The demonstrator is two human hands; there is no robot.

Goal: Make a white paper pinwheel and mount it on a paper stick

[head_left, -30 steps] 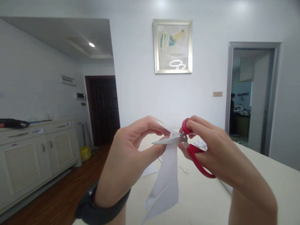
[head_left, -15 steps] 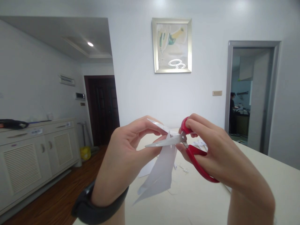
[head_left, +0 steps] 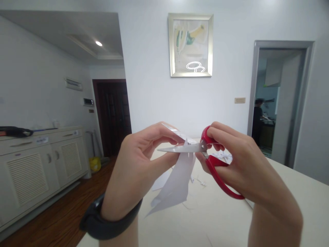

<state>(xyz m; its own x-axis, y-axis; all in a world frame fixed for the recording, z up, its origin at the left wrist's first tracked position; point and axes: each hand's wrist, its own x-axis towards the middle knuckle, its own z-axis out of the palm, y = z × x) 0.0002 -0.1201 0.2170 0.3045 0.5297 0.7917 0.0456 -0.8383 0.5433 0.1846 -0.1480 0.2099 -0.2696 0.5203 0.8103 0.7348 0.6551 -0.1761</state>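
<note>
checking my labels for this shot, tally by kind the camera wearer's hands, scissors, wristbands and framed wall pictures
Left hand and right hand: 2
Scissors: 1
Wristband: 1
Framed wall picture: 1
Total: 5

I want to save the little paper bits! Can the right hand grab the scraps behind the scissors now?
Probably not: the right hand is busy holding the red-handled scissors, though the paper scraps seem to lie loose on the table beyond it.
</note>
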